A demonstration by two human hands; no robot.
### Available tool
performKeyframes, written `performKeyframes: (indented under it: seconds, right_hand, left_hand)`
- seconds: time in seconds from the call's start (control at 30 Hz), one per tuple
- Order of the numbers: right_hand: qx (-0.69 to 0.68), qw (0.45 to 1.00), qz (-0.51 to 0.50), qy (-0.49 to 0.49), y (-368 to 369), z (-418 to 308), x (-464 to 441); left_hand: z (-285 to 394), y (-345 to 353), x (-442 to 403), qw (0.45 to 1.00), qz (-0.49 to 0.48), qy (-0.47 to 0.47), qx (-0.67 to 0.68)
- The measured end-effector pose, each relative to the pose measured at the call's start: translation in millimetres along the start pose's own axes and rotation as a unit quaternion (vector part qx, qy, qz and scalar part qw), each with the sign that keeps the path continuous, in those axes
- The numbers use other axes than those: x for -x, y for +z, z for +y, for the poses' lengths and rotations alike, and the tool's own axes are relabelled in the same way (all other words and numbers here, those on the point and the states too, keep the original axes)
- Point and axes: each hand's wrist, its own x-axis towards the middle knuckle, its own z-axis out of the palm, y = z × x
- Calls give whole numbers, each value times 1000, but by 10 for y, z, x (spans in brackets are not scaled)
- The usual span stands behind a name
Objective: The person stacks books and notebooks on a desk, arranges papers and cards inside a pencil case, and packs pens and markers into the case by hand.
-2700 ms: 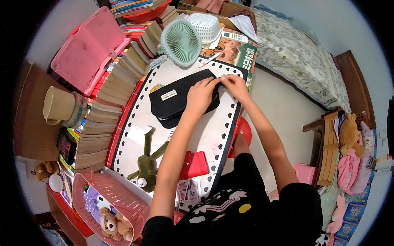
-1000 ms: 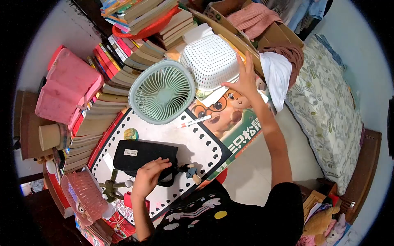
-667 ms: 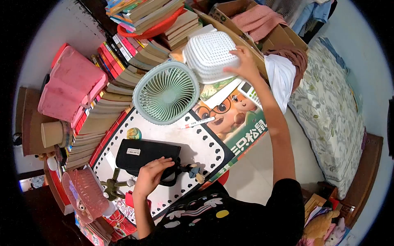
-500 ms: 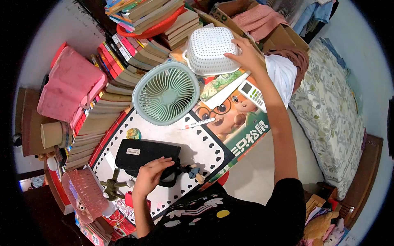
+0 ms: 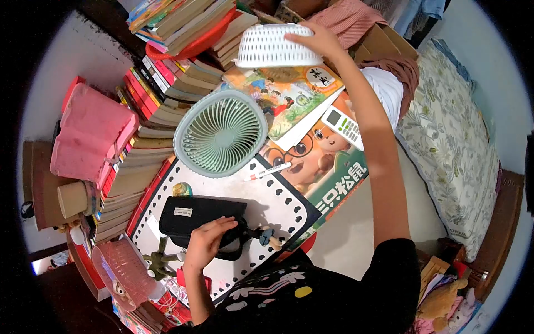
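Note:
My right hand [image 5: 320, 42] grips the rim of a white perforated basket [image 5: 275, 47], upside down and raised above a picture book [image 5: 289, 97]. My left hand [image 5: 208, 236] lies with its fingers extended on the right end of a black pouch [image 5: 194, 214]. A small doll charm [image 5: 267, 237] is beside the pouch. Left of the picture book stands a green slatted basket [image 5: 221, 133]. A white marker [image 5: 268, 171] lies near it on the table mat [image 5: 250, 195]. A white remote control [image 5: 342, 128] rests on the cartoon box [image 5: 311, 161].
Rows of books [image 5: 125, 186] line the left side, with a pink container [image 5: 92, 136] on them. A pink basket [image 5: 119, 273] and a green plush toy [image 5: 160, 266] are at lower left. Cardboard boxes [image 5: 389, 44] hold clothes at the back. A bed [image 5: 450, 150] stands to the right.
My right hand has moved from the pouch to the white basket, then lifted and tilted it, uncovering the picture book. My left hand has stayed on the pouch in the latest frames.

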Motion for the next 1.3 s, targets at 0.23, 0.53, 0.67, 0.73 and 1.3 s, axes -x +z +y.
performKeyframes:
  seconds: [0.23,0.53,0.67,0.73,1.3]
  right_hand:
    - [-40,999,-20,28,-19,13,36]
    - [-50,990,118,58,403,-95,2285]
    - [-237,969,-8,-63,496,-1348,3175]
    - [-297,951,-89,14,718,-1974,3448]
    - [-321,931,74,155,1586,-2081,3905]
  left_hand:
    - [35,3,29,1000,8,-2,11]
    - [-59,-47,168,998,26,53,11]
    - [-15,-116,171,1000,21,-12,0]
    - [-129,-110,121,998,48,37,-5]
    - [-648,135,226,968,157,192,-24]
